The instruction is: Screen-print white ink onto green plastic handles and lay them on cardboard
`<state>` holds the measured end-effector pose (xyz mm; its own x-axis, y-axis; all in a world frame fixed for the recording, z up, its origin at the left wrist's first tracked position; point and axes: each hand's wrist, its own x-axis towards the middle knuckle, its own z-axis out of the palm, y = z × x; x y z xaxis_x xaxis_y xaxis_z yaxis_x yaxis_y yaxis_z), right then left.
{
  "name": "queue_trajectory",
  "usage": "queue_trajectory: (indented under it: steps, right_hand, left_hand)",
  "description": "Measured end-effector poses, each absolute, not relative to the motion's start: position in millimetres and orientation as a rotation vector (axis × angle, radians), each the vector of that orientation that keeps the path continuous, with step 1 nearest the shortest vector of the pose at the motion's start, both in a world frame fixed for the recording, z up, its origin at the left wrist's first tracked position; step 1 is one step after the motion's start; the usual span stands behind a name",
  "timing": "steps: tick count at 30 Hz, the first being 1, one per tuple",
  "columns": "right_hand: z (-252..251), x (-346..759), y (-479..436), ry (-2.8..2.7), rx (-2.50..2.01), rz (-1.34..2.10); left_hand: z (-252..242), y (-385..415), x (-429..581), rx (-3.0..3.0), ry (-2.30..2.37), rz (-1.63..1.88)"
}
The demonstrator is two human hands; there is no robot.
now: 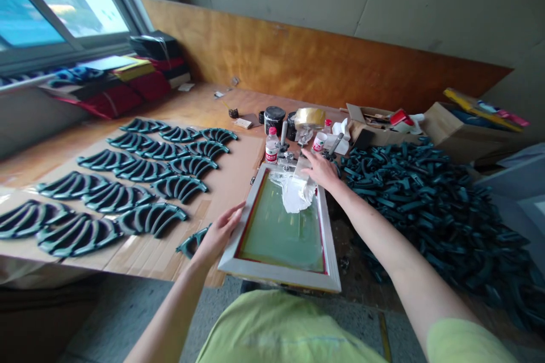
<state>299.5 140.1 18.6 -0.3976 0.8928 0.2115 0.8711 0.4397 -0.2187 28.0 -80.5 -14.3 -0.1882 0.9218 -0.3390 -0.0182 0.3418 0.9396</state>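
Observation:
A screen printing frame [333,255] with greenish mesh and a pale metal border lies in front of me, tilted slightly. Thick white ink [296,195] is spread over the far part of its mesh. My right hand [322,170] grips a pale, flat scraper [302,169] standing in that ink at the frame's far end. Along the left border rests my left hand [223,232], fingers stretched out and lying against the edge. A dark green curved part [191,243] sits just left of this hand, partly covered by it. Metal clamps [288,157] show at the frame's far side.
Rows of dark green curved parts [119,197] lie on cardboard [230,181] to the left. A big heap of similar parts [417,198] fills the right side. Behind the frame stand a red-capped bottle [271,146], a black tub [275,119], a tape roll [310,117] and cardboard boxes [462,125].

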Motion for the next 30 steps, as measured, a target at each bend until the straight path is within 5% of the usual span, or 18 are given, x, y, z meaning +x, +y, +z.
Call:
queue_trajectory:
  steps: [6,14,17,22,26,30]
  right_hand:
    - [-12,378,135,-1.938,-1.72,0.134]
    - [-96,350,64,-2.431,-1.405,0.446]
    - [-88,338,55,-2.454,-1.409,0.402]
    - [-55,292,-10,-2.401,-1.165,0.292]
    - [-55,265,-55,-2.624,-0.802,0.337]
    - [-77,326,-16,-2.458,-1.171,0.313]
  left_hand:
    - [43,-31,28,0.95,1.296,1.377]
    - [82,31,39,0.974,1.211,1.587]
    - [54,6,51,0.927,1.278,1.545]
    - [-30,-71,96,0.705,1.244,0.815]
    - [-71,-114,94,0.469,1.294,0.963]
    - [-97,-145,20,0.363,1.598,1.035]
